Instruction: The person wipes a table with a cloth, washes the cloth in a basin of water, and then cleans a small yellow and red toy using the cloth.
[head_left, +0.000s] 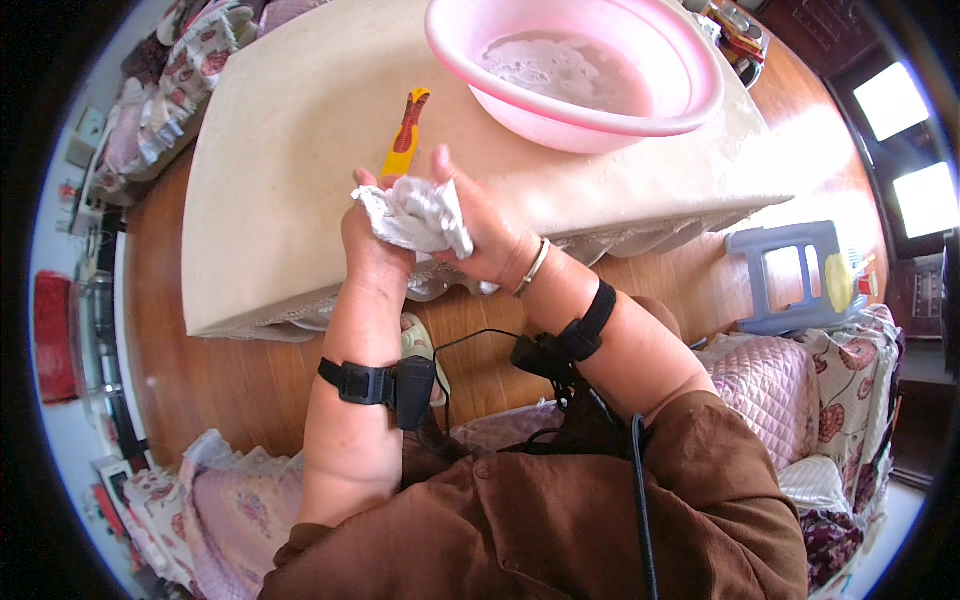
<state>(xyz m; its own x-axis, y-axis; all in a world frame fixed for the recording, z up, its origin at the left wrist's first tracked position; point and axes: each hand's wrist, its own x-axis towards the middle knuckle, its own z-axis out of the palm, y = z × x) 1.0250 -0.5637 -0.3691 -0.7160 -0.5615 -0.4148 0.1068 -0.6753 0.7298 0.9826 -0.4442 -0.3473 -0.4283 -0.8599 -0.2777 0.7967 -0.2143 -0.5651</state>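
A crumpled white cloth (420, 215) is bunched between my two hands, above the near edge of the table. My left hand (373, 244) grips its left side, fingers mostly hidden under the fabric. On the other side, my right hand (487, 225) presses the cloth with the thumb pointing up and away. Just beyond the cloth projects a yellow tool handle (405, 135) with a dark red patterned grip. Its lower end is hidden behind my hands and the cloth, so I cannot tell whether it is held or lies on the tabletop.
A pink plastic basin (555, 127) with cloudy, sudsy water stands on the cream-covered table (277, 172), at the far right. To the right on the wooden floor is a blue-grey plastic stool (784, 274). Quilted seat covers (769, 390) flank me. Black cables hang between my forearms.
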